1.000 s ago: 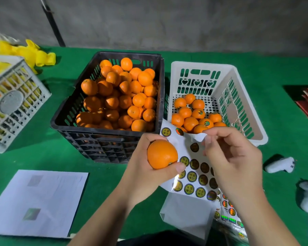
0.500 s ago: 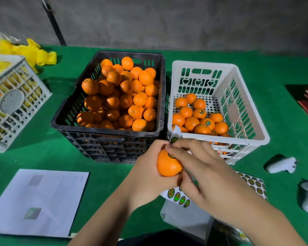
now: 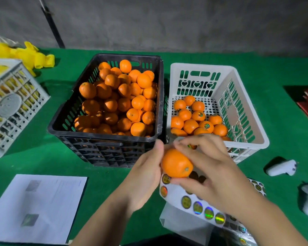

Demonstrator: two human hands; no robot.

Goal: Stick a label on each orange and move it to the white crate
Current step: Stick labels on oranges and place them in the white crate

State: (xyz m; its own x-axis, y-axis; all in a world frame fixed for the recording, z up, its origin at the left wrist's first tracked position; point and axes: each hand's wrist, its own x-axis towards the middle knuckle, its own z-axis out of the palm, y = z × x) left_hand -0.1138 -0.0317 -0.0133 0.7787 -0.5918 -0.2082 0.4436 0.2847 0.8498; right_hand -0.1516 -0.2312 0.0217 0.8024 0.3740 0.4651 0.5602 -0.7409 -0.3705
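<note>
Both grips clasp one orange [image 3: 176,163] before orange-filled black crate [image 3: 103,139] and white crate [image 3: 247,107].

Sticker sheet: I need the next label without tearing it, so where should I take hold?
Pinch the sheet at its bare left margin, coming from the left. That edge lies free of the right hand and orange, and holds no stickers, so the grip likely spoils nothing.

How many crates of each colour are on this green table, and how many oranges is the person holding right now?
Black crate: 1
White crate: 1
Pale grey crate: 1
Orange held in the right hand: 1
Total: 4
</note>
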